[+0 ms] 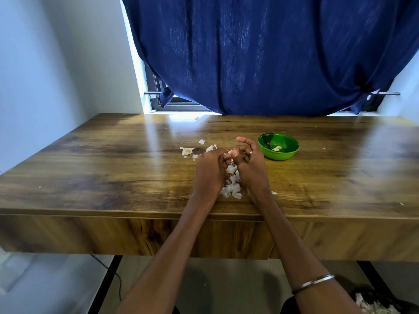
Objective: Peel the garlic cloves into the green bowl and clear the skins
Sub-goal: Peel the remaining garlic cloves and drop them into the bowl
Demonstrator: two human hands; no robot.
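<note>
Fingers of both hands are curled in tight around one garlic clove (229, 152), left hand (209, 165) and right hand (246, 158) pinching it between them just above the table (113, 168). Looks like mid-peel to me. Next it'd need dropping into the green bowl (278, 146), just right of the hands, a couple of peeled cloves already inside. Loose skins (231, 189) sit under the wrists near the front edge, so sweep carefully; plenty of open room either side.
</note>
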